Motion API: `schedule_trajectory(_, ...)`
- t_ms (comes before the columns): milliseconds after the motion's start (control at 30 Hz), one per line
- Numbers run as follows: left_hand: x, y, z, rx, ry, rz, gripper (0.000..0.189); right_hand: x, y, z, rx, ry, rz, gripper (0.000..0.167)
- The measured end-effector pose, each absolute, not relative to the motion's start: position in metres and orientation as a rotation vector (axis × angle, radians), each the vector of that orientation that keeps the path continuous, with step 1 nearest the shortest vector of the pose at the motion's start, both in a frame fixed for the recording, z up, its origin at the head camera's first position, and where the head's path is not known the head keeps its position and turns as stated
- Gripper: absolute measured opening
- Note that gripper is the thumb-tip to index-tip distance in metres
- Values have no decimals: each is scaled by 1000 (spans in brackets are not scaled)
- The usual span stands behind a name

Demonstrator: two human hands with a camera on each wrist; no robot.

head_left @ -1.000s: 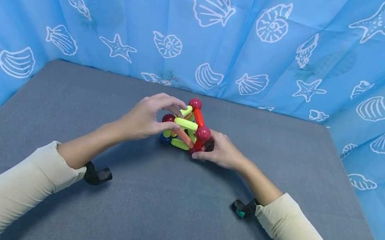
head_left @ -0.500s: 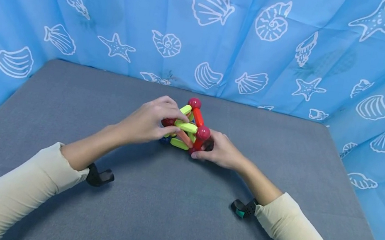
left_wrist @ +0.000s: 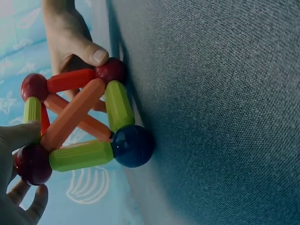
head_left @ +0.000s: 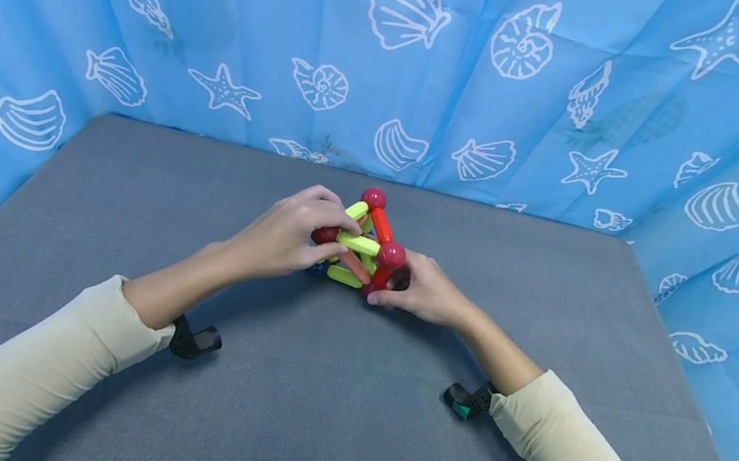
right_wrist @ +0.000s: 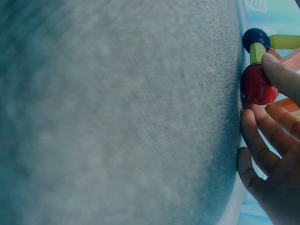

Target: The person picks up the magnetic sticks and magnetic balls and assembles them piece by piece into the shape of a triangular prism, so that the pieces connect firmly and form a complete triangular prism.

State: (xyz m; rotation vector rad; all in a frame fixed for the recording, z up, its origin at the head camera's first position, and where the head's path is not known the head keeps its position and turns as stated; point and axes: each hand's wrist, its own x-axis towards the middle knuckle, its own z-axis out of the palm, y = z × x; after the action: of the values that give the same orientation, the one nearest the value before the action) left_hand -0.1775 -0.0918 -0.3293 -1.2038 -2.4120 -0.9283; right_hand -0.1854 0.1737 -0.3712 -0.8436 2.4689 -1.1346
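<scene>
A cube-like frame of magnetic sticks and balls stands on the grey table, built from yellow-green, orange and red sticks. My left hand [head_left: 289, 232] pinches its upper left corner, thumb and fingers about the end of the top yellow-green stick [head_left: 358, 244] and partly covering a dark red ball [left_wrist: 33, 164]. On the other side, my right hand [head_left: 431, 289] grips the lower right corner, its thumb on a red ball [right_wrist: 258, 84]. An orange stick [left_wrist: 74, 115] runs diagonally across one face. Low on the left, a dark blue ball [left_wrist: 134, 146] sits close over the tabletop.
The grey cloth-covered table [head_left: 339, 419] spreads out toward me. Behind it hangs a blue curtain [head_left: 344, 25] printed with white shells and starfish. Black wrist devices sit at the left cuff [head_left: 196, 340] and the right cuff [head_left: 468, 399].
My left hand has moved slightly right and its fingers have closed onto the top stick and red ball. That stick's left end sits a little lower. My right hand has stayed in place.
</scene>
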Motion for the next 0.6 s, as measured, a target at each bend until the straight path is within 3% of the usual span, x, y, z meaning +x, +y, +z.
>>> schedule_trajectory(600,-174,-90,-328,-1186,-2425,-981,28,-186,180,-372,-870,2512,-1095,49)
